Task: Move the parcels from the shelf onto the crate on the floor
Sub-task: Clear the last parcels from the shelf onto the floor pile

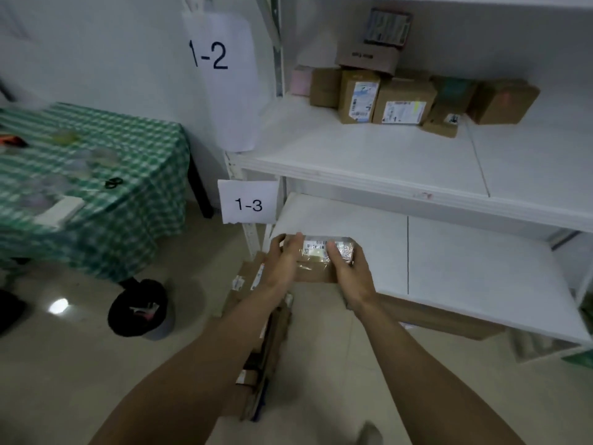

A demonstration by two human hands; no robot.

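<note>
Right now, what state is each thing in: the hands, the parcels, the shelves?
Left hand: gripping the held parcel's left end.
Right hand: gripping its right end.
Held parcel: lifted, in front of the lower shelf's left corner.
Shelf parcels: bunched at the back of the upper shelf.
Lower shelf: bare.
Floor parcels: piled below the arms.

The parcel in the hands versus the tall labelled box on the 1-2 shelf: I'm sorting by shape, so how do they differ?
The parcel in the hands lies flat and low; the tall labelled box stands upright on end. The held parcel is gripped between the left hand and the right hand near the lower shelf's front edge; the tall box rests among other boxes far back on its shelf. Both are brown cardboard with white printed labels.
</note>
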